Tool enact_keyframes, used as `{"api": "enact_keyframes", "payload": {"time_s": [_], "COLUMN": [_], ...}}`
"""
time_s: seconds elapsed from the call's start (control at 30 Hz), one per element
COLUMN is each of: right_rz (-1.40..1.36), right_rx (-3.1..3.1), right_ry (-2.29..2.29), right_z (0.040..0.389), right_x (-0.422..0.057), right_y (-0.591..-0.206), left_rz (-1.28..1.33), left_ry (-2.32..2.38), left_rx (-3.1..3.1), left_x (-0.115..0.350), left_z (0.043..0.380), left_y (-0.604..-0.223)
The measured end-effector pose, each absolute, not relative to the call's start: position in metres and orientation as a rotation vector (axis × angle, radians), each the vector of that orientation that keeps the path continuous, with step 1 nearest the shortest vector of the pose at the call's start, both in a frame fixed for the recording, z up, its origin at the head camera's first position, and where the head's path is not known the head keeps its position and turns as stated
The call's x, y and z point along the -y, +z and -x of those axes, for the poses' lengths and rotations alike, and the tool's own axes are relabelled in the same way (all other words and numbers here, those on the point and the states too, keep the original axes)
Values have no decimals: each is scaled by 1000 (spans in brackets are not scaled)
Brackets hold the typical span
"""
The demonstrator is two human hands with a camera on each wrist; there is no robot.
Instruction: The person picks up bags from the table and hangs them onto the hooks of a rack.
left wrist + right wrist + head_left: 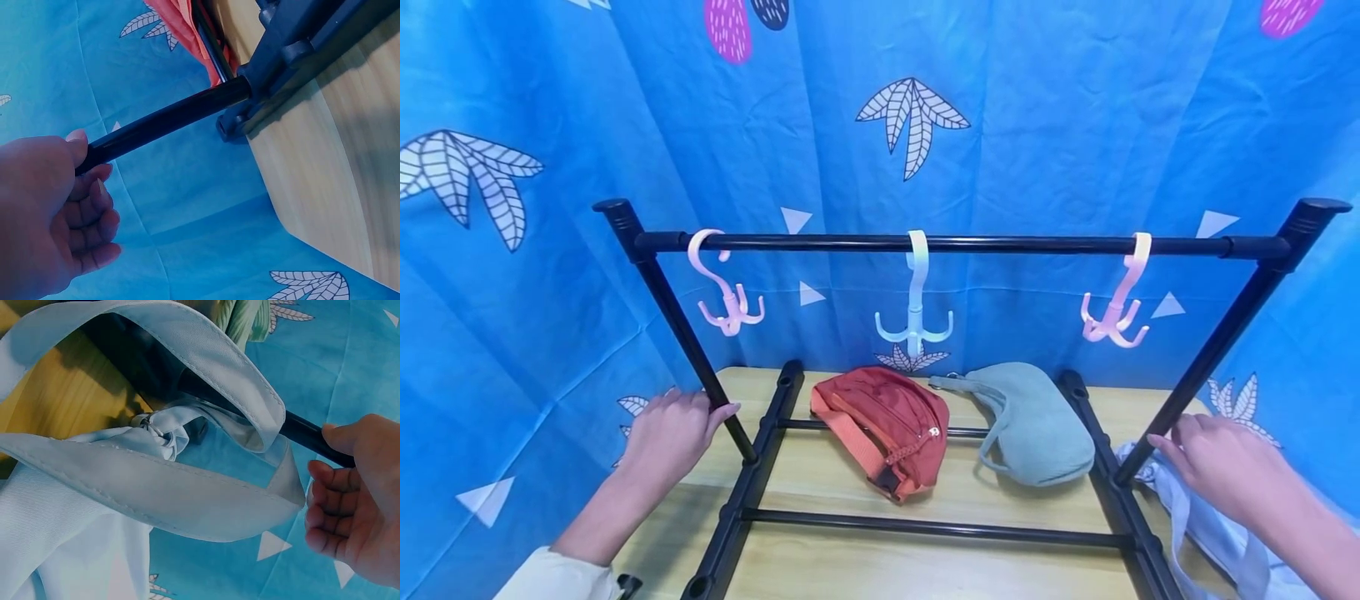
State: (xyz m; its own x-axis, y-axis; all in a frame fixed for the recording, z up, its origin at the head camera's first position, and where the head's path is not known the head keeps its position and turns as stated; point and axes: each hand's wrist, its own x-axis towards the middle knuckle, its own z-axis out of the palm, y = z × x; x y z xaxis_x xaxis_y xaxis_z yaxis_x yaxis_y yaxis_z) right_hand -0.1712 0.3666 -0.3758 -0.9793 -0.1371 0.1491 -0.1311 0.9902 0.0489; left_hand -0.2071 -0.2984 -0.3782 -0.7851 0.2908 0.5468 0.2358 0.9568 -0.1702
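A black rack stands on the wooden table, its top rail running across the head view. My left hand grips the rack's left post, thumb on one side and fingers curled on the other in the left wrist view. On the right post my right hand has its thumb and curled fingers around the tube. From the rail hang a pink hook at left, a pale blue hook in the middle and another pink hook at right, all with bare prongs.
A red waist bag and a grey-green shoulder bag lie between the rack's base bars. Beside the right base bar is a light blue bag with looping straps. A blue patterned curtain hangs behind the table.
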Motion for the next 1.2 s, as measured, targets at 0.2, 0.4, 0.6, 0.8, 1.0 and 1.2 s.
{"api": "enact_keyframes", "payload": {"time_s": [0.2,0.4,0.6,0.8,1.0,1.2], "right_rz": [-234,-288,-327,-358,-361,-389], "right_rx": [2949,2896,2894,2842,2829,2813], "right_ry": [-88,-133,-148,-124,-74,-37], "right_z": [168,165,163,159,156,154], "right_x": [-362,-358,-354,-348,-341,-335], "right_y": [-378,-377,-375,-376,-375,-374], "left_rz": [417,425,453,525,555,576], "left_ry": [143,190,162,140,92,47], "left_rx": [2434,2413,2408,2390,2411,2429], "left_x": [300,297,289,278,268,260], "left_z": [202,199,195,192,191,191], "left_y": [-379,-376,-372,-372,-372,-374]}}
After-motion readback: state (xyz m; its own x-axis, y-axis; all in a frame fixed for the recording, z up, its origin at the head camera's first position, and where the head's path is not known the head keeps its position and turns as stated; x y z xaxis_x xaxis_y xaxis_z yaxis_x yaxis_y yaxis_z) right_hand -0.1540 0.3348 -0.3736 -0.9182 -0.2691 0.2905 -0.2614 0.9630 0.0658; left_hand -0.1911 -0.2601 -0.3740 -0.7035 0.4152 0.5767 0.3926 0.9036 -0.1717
